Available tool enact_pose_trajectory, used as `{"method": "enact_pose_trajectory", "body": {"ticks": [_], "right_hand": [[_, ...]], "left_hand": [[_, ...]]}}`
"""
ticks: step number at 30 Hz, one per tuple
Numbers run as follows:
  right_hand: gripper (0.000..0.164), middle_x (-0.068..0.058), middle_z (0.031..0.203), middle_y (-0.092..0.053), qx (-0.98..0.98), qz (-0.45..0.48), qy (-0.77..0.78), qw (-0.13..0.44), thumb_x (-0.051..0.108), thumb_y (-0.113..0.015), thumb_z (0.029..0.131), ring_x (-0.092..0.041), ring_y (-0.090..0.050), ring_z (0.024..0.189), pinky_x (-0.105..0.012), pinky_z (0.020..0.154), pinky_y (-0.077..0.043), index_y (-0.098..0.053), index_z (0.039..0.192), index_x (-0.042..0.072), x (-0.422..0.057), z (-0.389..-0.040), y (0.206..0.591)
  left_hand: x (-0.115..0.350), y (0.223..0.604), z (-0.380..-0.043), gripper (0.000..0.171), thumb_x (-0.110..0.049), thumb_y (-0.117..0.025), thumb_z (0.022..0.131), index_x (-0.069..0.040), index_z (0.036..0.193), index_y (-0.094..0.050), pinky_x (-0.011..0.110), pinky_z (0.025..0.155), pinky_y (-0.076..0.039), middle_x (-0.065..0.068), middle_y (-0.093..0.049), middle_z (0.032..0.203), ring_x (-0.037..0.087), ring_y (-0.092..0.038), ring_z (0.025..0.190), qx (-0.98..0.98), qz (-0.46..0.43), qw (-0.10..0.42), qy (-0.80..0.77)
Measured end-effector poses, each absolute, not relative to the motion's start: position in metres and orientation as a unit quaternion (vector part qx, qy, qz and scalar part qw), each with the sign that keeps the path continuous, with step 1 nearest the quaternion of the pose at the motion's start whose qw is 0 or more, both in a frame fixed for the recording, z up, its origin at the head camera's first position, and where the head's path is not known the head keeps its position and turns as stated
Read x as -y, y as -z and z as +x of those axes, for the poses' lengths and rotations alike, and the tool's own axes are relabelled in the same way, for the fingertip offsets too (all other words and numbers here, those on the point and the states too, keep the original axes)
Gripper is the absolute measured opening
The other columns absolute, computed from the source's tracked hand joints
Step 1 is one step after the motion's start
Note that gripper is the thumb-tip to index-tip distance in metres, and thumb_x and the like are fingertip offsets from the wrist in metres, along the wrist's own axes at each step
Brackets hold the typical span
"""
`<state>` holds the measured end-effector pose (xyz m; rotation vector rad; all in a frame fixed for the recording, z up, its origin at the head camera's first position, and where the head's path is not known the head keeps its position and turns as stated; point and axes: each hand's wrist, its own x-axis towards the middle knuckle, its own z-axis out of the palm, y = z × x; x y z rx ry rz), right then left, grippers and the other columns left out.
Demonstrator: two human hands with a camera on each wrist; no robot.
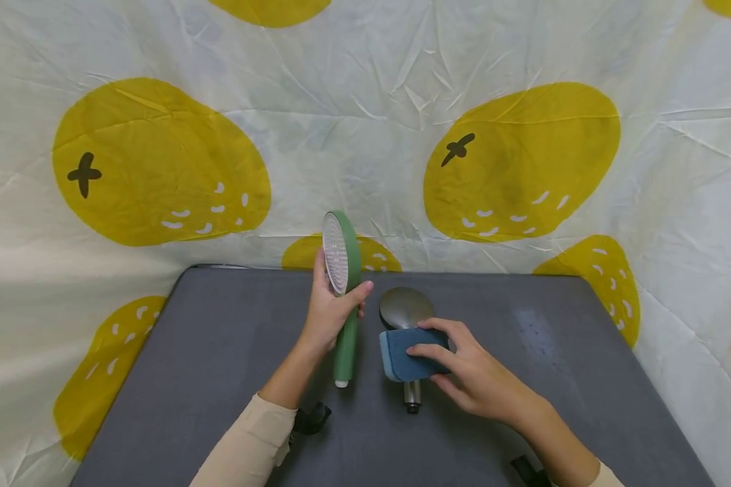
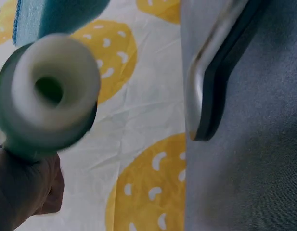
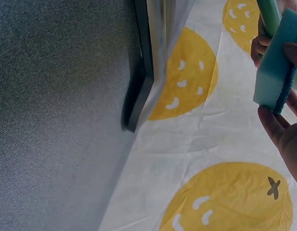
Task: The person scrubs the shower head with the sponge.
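Observation:
In the head view a green shower head [image 1: 352,260] stands upright in my left hand [image 1: 331,308], which grips it just below its round white spray face. The face is turned to the left, and the handle's white end [image 2: 57,86] looms large in the left wrist view. My right hand [image 1: 472,368] pinches a blue sponge [image 1: 411,355] between thumb and fingers. Its lighter blue side shows in the right wrist view, close to the green handle. Below the sponge a grey metallic shower head [image 1: 405,306] lies on the table, the middle of its handle hidden by the sponge.
The dark grey table [image 1: 207,379] reaches back to a hanging white cloth [image 1: 353,149] with yellow fruit prints. A faint pale smudge [image 1: 536,331] marks the tabletop at the right. Black straps [image 1: 312,418] sit at both wrists.

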<state>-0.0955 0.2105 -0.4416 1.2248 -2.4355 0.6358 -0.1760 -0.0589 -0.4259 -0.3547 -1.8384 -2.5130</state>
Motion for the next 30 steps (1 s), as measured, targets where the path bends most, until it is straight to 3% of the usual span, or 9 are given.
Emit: {"method": "enact_pose_trajectory", "body": {"ticks": [4,8,11,17,24,27,30], "right_hand": [[0.075,-0.016,0.15,-0.047,0.858,0.429,-0.227,0.17,0.0,-0.087,0.074,-0.032,-0.047,0.131,-0.053,0.09,-0.056,-0.059,0.139,0.026,-0.21,-0.096,0.442],[0.073,-0.017,0.149,-0.047,0.86,0.423,-0.232,0.166,0.0,-0.087,0.075,-0.031,-0.047,0.131,-0.052,0.09,-0.056,-0.059,0.138,0.026,-0.21,-0.097,0.441],[0.073,-0.017,0.149,-0.047,0.862,0.421,-0.232,0.161,0.001,-0.087,0.076,-0.03,-0.047,0.131,-0.051,0.09,-0.056,-0.059,0.138,0.026,-0.21,-0.097,0.44],[0.073,-0.017,0.149,-0.047,0.862,0.423,-0.232,0.157,0.001,-0.087,0.076,-0.031,-0.047,0.131,-0.051,0.09,-0.056,-0.058,0.139,0.025,-0.211,-0.099,0.44],[0.07,-0.016,0.15,-0.046,0.865,0.412,-0.243,0.154,0.002,-0.086,0.079,-0.032,-0.045,0.135,-0.051,0.093,-0.054,-0.058,0.139,0.024,-0.213,-0.106,0.44],[0.068,-0.016,0.151,-0.044,0.868,0.399,-0.251,0.152,0.004,-0.086,0.081,-0.033,-0.044,0.137,-0.05,0.096,-0.052,-0.058,0.14,0.023,-0.213,-0.111,0.436],[0.066,-0.017,0.152,-0.043,0.871,0.387,-0.262,0.153,0.005,-0.085,0.083,-0.032,-0.043,0.138,-0.049,0.097,-0.051,-0.058,0.141,0.022,-0.211,-0.118,0.43]], "left_hand": [[0.058,0.428,-0.175,0.078,-0.006,-0.062,0.099,-0.015,0.163,-0.02,0.028,0.063,-0.06,0.02,-0.057,0.128,0.013,-0.068,0.067,0.627,-0.106,-0.01,0.772],[0.056,0.428,-0.174,0.048,-0.012,-0.046,0.102,-0.001,0.148,-0.039,0.033,0.073,-0.063,0.021,-0.068,0.103,0.016,-0.07,0.071,0.662,-0.066,-0.01,0.747],[0.055,0.429,-0.175,0.045,-0.019,-0.041,0.102,0.001,0.142,-0.041,0.034,0.071,-0.062,0.023,-0.069,0.091,0.018,-0.069,0.07,0.667,-0.021,-0.025,0.744],[0.057,0.432,-0.178,0.045,-0.02,-0.037,0.105,-0.001,0.146,-0.038,0.034,0.073,-0.061,0.026,-0.064,0.112,0.025,-0.071,0.078,0.646,-0.007,-0.041,0.762],[0.058,0.435,-0.177,0.036,-0.024,-0.044,0.107,0.004,0.125,-0.058,0.028,0.086,-0.054,0.014,-0.066,0.108,0.014,-0.064,0.091,0.673,-0.004,-0.013,0.74],[0.058,0.436,-0.175,0.037,-0.023,-0.046,0.108,0.005,0.129,-0.059,0.025,0.089,-0.053,0.01,-0.066,0.113,0.011,-0.063,0.097,0.652,-0.021,-0.016,0.758],[0.058,0.436,-0.174,0.036,-0.019,-0.047,0.109,0.005,0.134,-0.056,0.023,0.08,-0.054,0.005,-0.067,0.106,0.009,-0.062,0.087,0.608,-0.047,-0.032,0.792]]}}
